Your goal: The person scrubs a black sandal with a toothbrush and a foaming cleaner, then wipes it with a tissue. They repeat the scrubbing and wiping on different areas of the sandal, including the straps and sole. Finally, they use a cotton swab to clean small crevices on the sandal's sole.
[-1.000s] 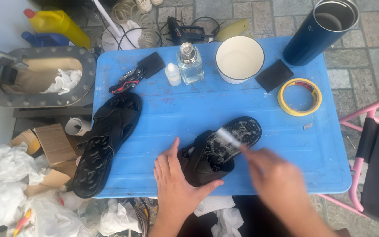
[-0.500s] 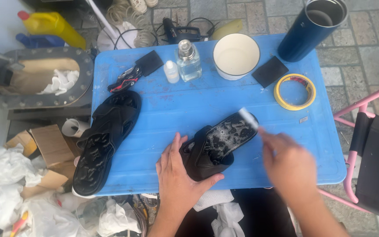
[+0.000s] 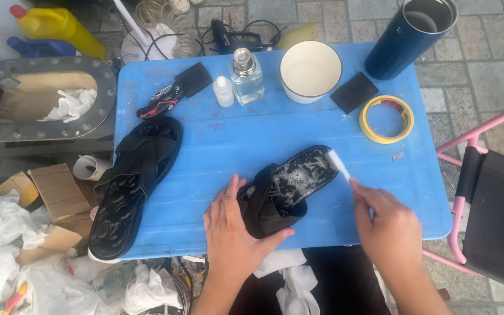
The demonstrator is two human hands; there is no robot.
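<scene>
Here, low in the middle of the frame, a black sandal [image 3: 284, 192] lies on the blue plastic table [image 3: 217, 140], its footbed covered in white foam. The left hand [image 3: 234, 233] clamps the strap end, thumb curled under the edge. The right hand [image 3: 389, 224] pinches a thin white brush [image 3: 338, 164], whose tip touches the toe end. The sandal looks light and flexible, and the soapy footbed is probably slick, so the dry strap and sole rim seem the safer hold.
</scene>
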